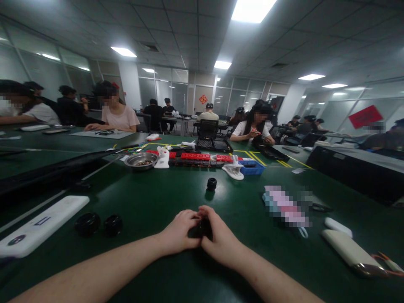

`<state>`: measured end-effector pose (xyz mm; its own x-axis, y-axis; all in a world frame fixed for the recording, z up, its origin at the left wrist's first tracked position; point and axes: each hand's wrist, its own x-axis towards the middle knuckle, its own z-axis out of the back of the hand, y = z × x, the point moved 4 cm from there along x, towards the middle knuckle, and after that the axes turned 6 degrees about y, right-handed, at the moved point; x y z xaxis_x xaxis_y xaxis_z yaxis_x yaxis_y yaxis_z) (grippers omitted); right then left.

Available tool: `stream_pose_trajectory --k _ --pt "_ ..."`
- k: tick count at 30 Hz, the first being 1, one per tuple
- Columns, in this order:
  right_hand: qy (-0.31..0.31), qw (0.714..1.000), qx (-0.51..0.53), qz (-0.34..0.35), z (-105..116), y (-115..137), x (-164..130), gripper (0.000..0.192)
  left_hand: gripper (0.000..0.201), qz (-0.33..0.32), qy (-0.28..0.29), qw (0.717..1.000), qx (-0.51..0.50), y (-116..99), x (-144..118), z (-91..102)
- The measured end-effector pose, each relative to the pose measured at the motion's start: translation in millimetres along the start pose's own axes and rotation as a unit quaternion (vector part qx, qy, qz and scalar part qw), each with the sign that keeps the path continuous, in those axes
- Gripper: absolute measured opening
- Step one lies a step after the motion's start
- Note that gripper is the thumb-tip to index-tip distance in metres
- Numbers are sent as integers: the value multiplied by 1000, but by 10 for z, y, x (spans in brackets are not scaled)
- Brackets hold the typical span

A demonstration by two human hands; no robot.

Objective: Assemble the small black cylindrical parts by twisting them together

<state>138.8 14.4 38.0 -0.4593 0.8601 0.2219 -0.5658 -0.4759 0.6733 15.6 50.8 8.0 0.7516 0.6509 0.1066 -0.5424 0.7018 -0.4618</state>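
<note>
My left hand point(179, 232) and my right hand point(222, 235) meet at the middle of the green table point(151, 198), fingers curled around a dark round part point(199, 229) from both sides. Much of that part is covered by my fingers, so its exact kind does not show. Just beyond my hands stands a small black ribbed round part point(211, 184). To the left of my left forearm lie two more glossy black round parts, a larger one point(87, 224) and a smaller one point(112, 224).
A long white case point(44, 225) lies at left. Farther back are a metal bowl point(141, 161) of small pieces, a red strip point(195, 156), white clamps point(232, 169) and a blue bin point(251, 167). A cream power bank point(352, 252) rests at right. Other people sit beyond.
</note>
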Motion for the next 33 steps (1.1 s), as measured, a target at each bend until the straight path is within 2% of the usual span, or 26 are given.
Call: stream_pose_trajectory --k 3,9,12,17,20,22,24,26,30,33 --pt "-3 999 -34 19 27 49 -23 72 37 1 5 1000 2 4 4 -4" --pt "-80 992 -64 -68 94 -28 14 61 31 -4 -5 1000 -2 -34 4 23" --pt "-65 995 -46 -66 59 -68 28 59 31 -7 -8 1000 -8 -32 1 19" --pt "1 1000 9 20 18 5 -10 69 36 4 -3 1000 -9 0 1 4" --pt "-32 999 -23 8 57 17 -19 66 37 8 5 1000 -8 -13 1 14" --pt "-69 997 -34 -21 84 -9 -7 61 33 5 1 1000 -10 -35 -2 30" --pt "-80 995 -36 -50 84 -43 8 57 29 3 -3 1000 -13 -49 -4 41" --pt "-64 996 -28 -53 62 -53 14 53 30 3 -3 1000 -16 -46 -5 38" --pt "-8 1000 2 18 14 29 -19 57 37 7 2 1000 -11 -8 -2 12" --pt "-18 999 -20 26 35 52 -31 61 36 8 8 1000 -6 -2 -3 2"
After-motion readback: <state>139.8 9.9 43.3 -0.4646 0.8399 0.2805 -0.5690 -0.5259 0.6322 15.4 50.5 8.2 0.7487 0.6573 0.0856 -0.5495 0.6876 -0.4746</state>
